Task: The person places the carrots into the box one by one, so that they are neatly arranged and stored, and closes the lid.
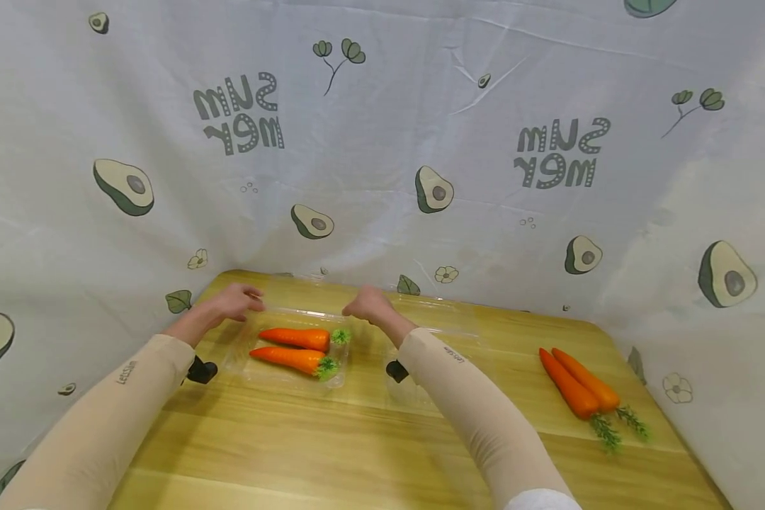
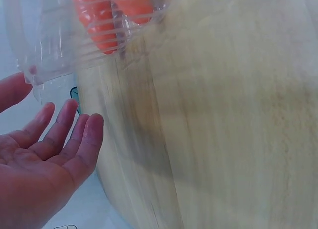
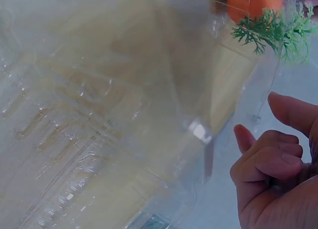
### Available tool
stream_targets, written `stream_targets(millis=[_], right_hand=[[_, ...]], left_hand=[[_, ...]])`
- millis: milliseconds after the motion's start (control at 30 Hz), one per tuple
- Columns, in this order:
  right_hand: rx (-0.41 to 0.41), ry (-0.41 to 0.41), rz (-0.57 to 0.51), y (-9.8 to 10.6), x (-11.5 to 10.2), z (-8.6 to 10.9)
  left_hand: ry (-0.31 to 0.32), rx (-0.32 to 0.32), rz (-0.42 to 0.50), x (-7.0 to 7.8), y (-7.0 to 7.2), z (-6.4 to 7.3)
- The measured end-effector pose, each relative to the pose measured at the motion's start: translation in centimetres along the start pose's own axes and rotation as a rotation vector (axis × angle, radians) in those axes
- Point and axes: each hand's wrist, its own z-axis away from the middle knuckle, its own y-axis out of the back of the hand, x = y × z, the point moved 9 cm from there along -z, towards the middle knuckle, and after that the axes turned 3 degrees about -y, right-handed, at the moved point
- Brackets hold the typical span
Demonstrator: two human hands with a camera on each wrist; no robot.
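Two orange carrots with green tops, an upper one (image 1: 296,338) and a lower one (image 1: 288,359), lie side by side in a clear plastic box (image 1: 248,374) on the wooden table. At the box's far left corner is my left hand (image 1: 234,302). In the left wrist view its thumb (image 2: 15,90) is at the clear corner, the other fingers loosely extended below. My right hand (image 1: 371,306) is at the far right corner. The right wrist view shows its thumb (image 3: 293,112) and index finger apart near the clear edge, the other fingers loosely curled, nothing visibly pinched.
A second clear plastic box (image 1: 411,389) with its raised lid (image 1: 440,315) stands to the right, partly hidden by my right forearm. Two more carrots (image 1: 567,386) lie on the table's right side. A patterned curtain (image 1: 370,142) hangs behind and beside the table.
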Motion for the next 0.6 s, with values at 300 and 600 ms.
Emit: stream_targets(millis=[300,600], right_hand=[[0.027,0.036,-0.016,1.3,0.3,-0.6],[0.034,0.093,-0.071,2.3,0.5,-1.6]], left_hand=[[-0.027,0.142,0.019,0.4,0.6,-0.2],[-0.051,0.327,0.014,1.1,1.2,0.0]])
